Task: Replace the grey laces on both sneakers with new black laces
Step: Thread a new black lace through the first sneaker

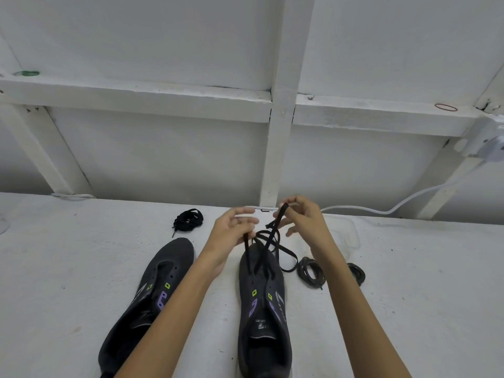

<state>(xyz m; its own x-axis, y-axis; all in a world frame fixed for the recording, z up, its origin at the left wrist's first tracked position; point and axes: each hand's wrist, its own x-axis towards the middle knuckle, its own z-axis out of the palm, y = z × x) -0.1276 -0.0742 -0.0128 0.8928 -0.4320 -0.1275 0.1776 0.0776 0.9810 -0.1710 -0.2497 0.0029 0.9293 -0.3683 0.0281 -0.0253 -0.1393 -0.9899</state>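
Observation:
Two dark grey sneakers lie on the white table, toes pointing away from me. The left sneaker [152, 296] has empty eyelets and no lace. A black lace [275, 241] runs up out of the right sneaker [263, 317]. My left hand [234, 230] holds one strand of that lace above the toe. My right hand [302, 219] pinches the other strand near its tip, raised higher. Slack loops of the lace lie past the toe. Another bundled black lace [188, 218] sits behind the left sneaker.
Two coiled grey laces [311, 271] [357, 272] lie right of the right sneaker. A clear plastic container [346, 233] stands behind them. A white cable [395, 207] runs along the table's back edge below a white framed wall.

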